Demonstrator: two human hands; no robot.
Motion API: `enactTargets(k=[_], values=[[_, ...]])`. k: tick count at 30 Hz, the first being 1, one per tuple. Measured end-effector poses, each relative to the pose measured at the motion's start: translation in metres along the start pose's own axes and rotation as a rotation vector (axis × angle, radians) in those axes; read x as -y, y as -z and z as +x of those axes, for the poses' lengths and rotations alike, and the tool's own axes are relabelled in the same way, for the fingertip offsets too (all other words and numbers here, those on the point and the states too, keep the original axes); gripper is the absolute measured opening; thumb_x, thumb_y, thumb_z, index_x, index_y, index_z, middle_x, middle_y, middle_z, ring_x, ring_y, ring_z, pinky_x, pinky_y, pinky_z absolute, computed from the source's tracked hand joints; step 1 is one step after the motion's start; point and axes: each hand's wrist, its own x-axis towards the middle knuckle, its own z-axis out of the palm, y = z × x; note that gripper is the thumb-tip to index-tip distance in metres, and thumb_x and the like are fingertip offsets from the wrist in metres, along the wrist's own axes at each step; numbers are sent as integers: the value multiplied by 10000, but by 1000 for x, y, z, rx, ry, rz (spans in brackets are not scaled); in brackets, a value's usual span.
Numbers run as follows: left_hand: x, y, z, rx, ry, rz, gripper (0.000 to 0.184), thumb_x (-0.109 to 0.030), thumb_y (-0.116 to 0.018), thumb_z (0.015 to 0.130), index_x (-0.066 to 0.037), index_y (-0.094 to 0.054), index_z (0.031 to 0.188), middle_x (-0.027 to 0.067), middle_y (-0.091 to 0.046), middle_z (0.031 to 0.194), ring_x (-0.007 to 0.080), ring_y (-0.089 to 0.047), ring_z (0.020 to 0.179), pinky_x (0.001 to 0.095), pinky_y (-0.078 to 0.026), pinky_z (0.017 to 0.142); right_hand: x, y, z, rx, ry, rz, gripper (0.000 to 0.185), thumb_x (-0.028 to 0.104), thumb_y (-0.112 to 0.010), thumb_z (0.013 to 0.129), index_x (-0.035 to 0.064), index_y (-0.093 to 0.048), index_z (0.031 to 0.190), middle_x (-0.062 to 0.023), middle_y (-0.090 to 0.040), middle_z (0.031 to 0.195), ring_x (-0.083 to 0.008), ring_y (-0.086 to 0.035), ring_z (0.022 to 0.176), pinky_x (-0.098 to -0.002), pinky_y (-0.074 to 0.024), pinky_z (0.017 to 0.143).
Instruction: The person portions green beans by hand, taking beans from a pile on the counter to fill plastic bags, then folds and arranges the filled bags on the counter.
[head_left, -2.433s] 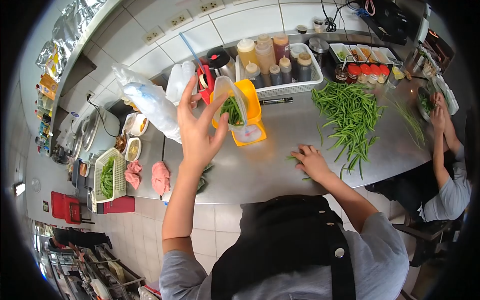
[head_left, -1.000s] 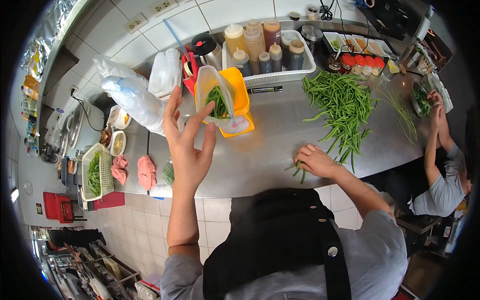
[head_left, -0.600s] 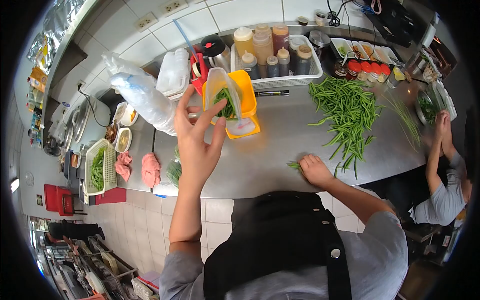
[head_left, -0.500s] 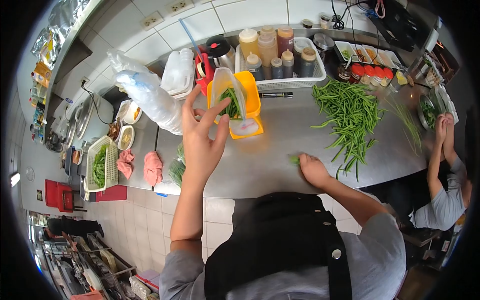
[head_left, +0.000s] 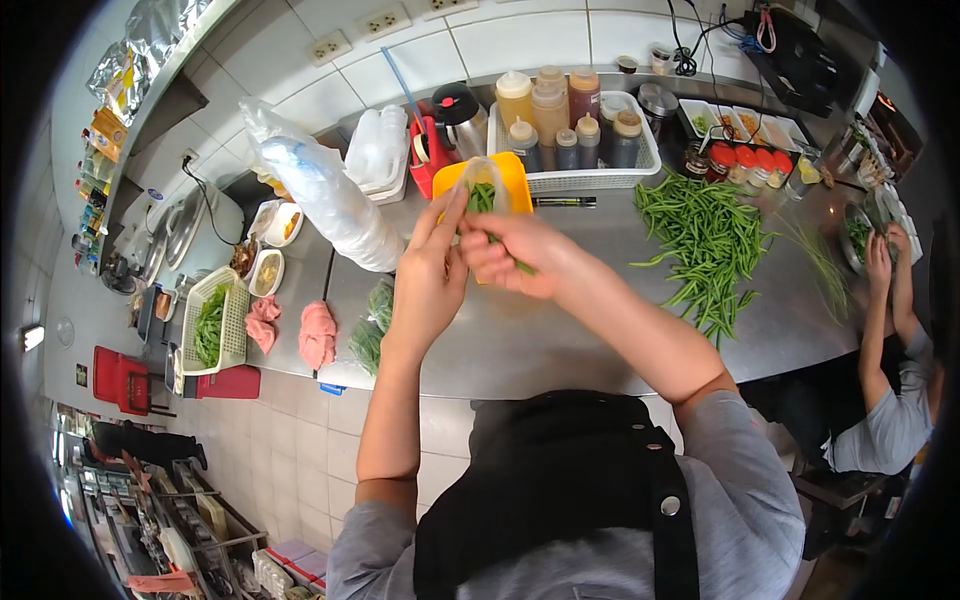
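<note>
A clear plastic bag (head_left: 499, 190) stands open in a yellow container (head_left: 518, 180), with green beans (head_left: 481, 198) inside. My left hand (head_left: 432, 275) is at the bag's near left edge, fingers pointing up and closed against the plastic; the fingertips are partly hidden. My right hand (head_left: 525, 255) is closed around a few green beans, with one bean end (head_left: 524, 267) poking out below. Its fingers meet my left hand in front of the bag's mouth. To the right lies a large pile of green beans (head_left: 700, 245) on the steel counter (head_left: 590, 300).
Behind stands a white basket (head_left: 590, 180) of sauce bottles. A long plastic-wrapped stack (head_left: 335, 205), pink meat pieces (head_left: 317, 335) and bagged greens (head_left: 370, 335) are left. Red-lidded jars (head_left: 745, 160) stand back right. Another person's hands (head_left: 885, 250) work at a bowl far right.
My right hand has moved from the counter's front up and left to the bag, carrying beans. My left hand's spread fingers have drawn together at the bag's edge. The view has shifted slightly.
</note>
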Motion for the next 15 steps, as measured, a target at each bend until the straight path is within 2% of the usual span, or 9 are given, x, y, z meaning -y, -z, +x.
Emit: enactTargets(k=[2, 3, 5, 6, 7, 9, 13, 15], values=[[-1, 4, -1, -31, 28, 36, 629, 158, -507, 782, -14, -528, 1387, 179, -522, 1408, 250, -664, 844, 299, -530, 696, 9, 6, 22, -163, 161, 77, 94, 85, -423, 995, 72, -505, 953, -36, -529, 783, -107, -495, 622, -235, -414, 520], [-5, 5, -2, -27, 23, -8, 622, 156, -509, 780, -1, -526, 1382, 183, -521, 1408, 247, -661, 836, 301, -528, 691, 12, 3, 31, -160, 157, 75, 94, 85, -423, 995, 72, -505, 953, -36, -529, 783, -107, -495, 622, -235, -414, 520], [-6, 2, -3, -27, 21, -50, 615, 153, -512, 778, 12, -523, 1376, 187, -519, 1408, 244, -658, 828, 303, -526, 686, 16, 0, 46, -309, 523, -12, 158, 23, -395, 968, 45, -524, 1056, -83, -570, 938, -167, -567, 802, -304, -503, 691], [-2, -3, -3, -59, 25, -53, 647, 147, -528, 774, -28, -525, 1397, 156, -525, 1410, 170, -595, 733, 273, -495, 641, 19, -3, 45, -305, 495, -87, 251, 8, -379, 958, 26, -526, 1160, -114, -574, 1097, -205, -583, 983, -346, -507, 833], [0, -5, -1, -89, 28, -56, 680, 140, -543, 771, -69, -526, 1418, 125, -530, 1413, 96, -532, 639, 243, -465, 595, 18, -4, 41, -306, 493, -87, 251, 8, -379, 958, 26, -526, 1160, -114, -574, 1097, -205, -583, 983, -346, -507, 833], [3, -6, 5, -116, 54, -57, 669, 130, -547, 775, -65, -528, 1414, 120, -535, 1404, 89, -516, 619, 240, -461, 589, 16, -11, 31, -310, 427, -329, 269, 15, -386, 958, 20, -523, 1190, -110, -571, 1141, -206, -569, 1069, -372, -498, 896], [7, -5, 17, -158, 73, -71, 650, 103, -559, 779, -57, -532, 1407, 108, -545, 1381, 80, -492, 595, 234, -456, 579, 8, -17, 5, -390, 415, -553, 301, 45, -409, 976, 4, -545, 1242, -106, -562, 1226, -211, -600, 1114, -376, -520, 908], [6, -4, 19, -151, 72, -69, 633, 94, -564, 788, -64, -543, 1401, 104, -544, 1378, 77, -490, 595, 232, -455, 577, 9, -34, -25, -407, 417, -798, 289, 114, -473, 1015, -14, -566, 1257, -132, -572, 1310, -202, -597, 1152, -351, -524, 971]])
